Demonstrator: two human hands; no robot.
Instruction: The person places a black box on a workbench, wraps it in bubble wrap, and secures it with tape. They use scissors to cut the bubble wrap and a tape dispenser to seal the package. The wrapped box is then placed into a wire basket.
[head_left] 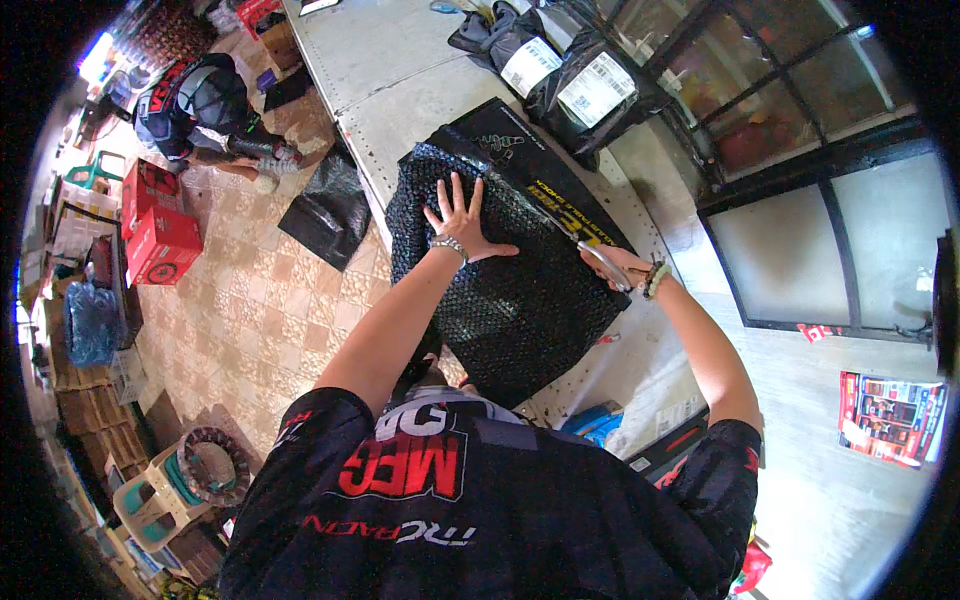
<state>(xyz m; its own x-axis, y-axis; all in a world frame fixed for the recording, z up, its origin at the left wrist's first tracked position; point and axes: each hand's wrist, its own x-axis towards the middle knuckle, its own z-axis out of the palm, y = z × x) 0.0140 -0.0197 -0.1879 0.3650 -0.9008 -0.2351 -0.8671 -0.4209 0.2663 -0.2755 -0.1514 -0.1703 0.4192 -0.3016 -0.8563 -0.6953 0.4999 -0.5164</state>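
Observation:
A sheet of black bubble wrap lies over part of a flat black box with yellow printing and hangs over the table's near edge. My left hand rests flat on the wrap, fingers spread. To its right, my right hand is closed round the handles of a pair of scissors. Their blades point up and left along the wrap's edge, over the box. How far the blades are apart is too small to tell.
Parcels in black plastic with white labels stand at the table's far right, beside a dark-framed window. A person bends low at the far left, near red boxes. A black plastic sheet lies on the tiled floor.

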